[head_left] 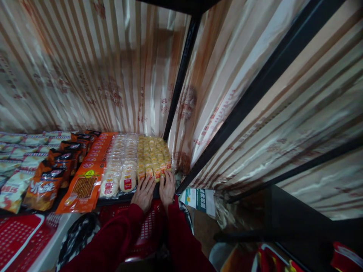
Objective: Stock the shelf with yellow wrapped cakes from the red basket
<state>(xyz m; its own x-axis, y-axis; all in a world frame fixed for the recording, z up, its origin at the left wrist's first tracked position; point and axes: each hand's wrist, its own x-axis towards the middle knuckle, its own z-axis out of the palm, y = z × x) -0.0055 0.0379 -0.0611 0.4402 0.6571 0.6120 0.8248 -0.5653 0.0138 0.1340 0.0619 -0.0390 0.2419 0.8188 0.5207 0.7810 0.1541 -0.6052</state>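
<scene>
Rows of small yellow-wrapped snack packs [154, 153] fill the right end of a dark shelf. My left hand [144, 192] rests its spread fingers on the front edge of these packs, at their left side. Close to its right, my right hand [167, 187] touches the front right packs, its fingers upright and slightly bent. Neither hand grips a pack that I can see. Directly left of the yellow packs lie clear-wrapped round white crackers [128, 181] with red labels.
Orange packets of sticks [85, 187], orange-black bags [45, 187] and pale snack bags [15, 189] lie further left. Red baskets [25, 234] stand below. Black metal posts [181, 79] and printed sheeting [119, 68] rise behind and to the right.
</scene>
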